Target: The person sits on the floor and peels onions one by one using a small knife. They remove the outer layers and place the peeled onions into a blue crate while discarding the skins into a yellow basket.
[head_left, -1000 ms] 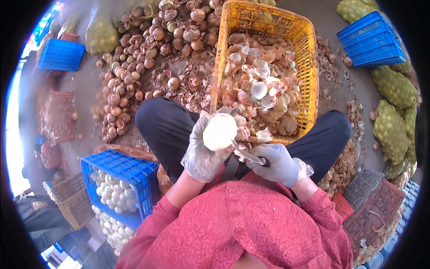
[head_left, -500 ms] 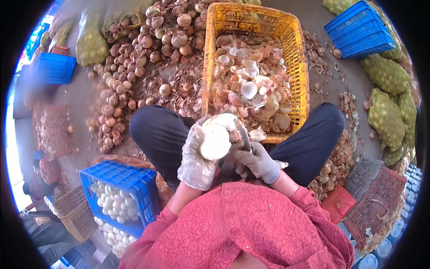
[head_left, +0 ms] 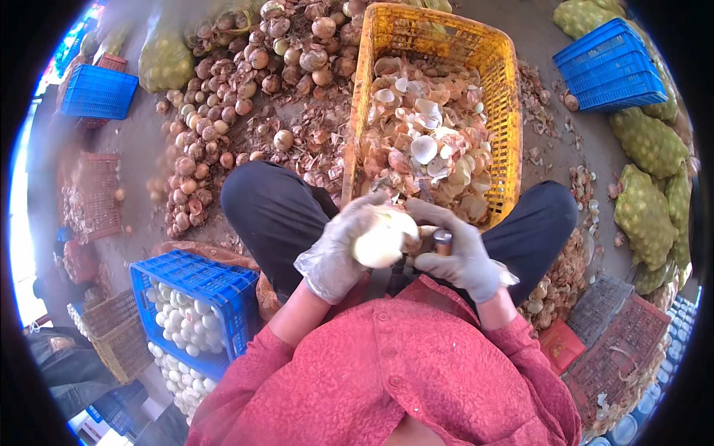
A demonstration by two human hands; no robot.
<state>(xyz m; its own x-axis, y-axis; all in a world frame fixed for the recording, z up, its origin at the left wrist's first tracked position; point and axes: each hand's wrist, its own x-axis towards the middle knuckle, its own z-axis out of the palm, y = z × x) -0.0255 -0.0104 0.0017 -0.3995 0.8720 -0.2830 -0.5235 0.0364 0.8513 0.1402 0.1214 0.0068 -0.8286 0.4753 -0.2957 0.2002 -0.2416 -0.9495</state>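
Note:
In front of my lap, my left hand (head_left: 336, 249), in a thin clear glove, is closed around a mostly peeled white onion (head_left: 381, 239). Some brownish skin still clings to the onion's far side. My right hand (head_left: 465, 256), in a greyish glove, is closed on a knife (head_left: 442, 241); only the end of its dark handle shows, and the blade is hidden. The right thumb and fingertips are at the onion's right side, touching or nearly so. Just beyond both hands stands a yellow crate (head_left: 352, 141) with onion skins (head_left: 424, 123) inside.
Unpeeled onions (head_left: 201, 141) lie heaped on the floor to the far left. A blue crate (head_left: 242, 312) of peeled onions stands at my left. On the right are stacked blue crates (head_left: 610, 63), green net sacks (head_left: 645, 215) and a red crate (head_left: 617, 349).
My right hand has lifted and turned, with its fingers now spread toward the onion and the knife handle's end showing. The view has shifted slightly, and the onion is turned in my left hand.

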